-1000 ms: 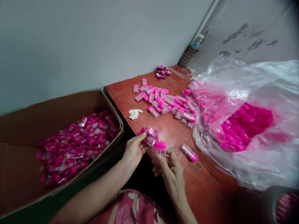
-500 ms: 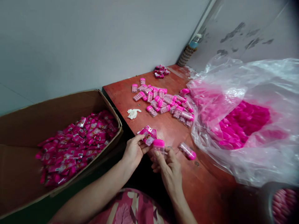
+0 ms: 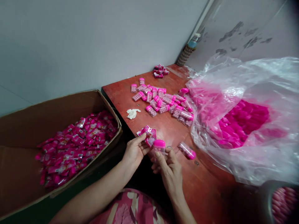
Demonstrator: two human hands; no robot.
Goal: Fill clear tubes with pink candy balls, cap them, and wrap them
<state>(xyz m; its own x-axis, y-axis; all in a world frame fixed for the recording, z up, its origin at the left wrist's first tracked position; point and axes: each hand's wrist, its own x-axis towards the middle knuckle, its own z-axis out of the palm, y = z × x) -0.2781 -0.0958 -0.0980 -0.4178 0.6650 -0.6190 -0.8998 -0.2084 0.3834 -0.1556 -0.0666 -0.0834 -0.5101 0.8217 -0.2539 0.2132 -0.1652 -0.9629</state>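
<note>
My left hand (image 3: 136,151) pinches a pink printed wrapper (image 3: 149,133) at the table's near edge, thumb on top of it. Close beside it, my right hand (image 3: 169,168) grips a small clear candy bottle (image 3: 159,147) with a pink cap, held upright with the cap toward the wrapper. Fingers hide the bottle's lower part. Just right of my right hand, another capped bottle (image 3: 187,150) lies on its side. Farther back, a loose heap of pink-capped bottles (image 3: 161,101) filled with small pale pink balls is spread over the red table (image 3: 168,130).
At left stands an open cardboard box (image 3: 109,99) with many wrapped pink packs (image 3: 77,143). A clear plastic bag (image 3: 252,74) of pink caps (image 3: 245,121) covers the right side. Farther off are a pile of packs (image 3: 160,71), a crumpled white scrap (image 3: 133,113) and a bottle (image 3: 188,51).
The left thumb and fingers have shifted slightly on the wrapper. The right hand keeps its hold on the bottle; the view has moved very little.
</note>
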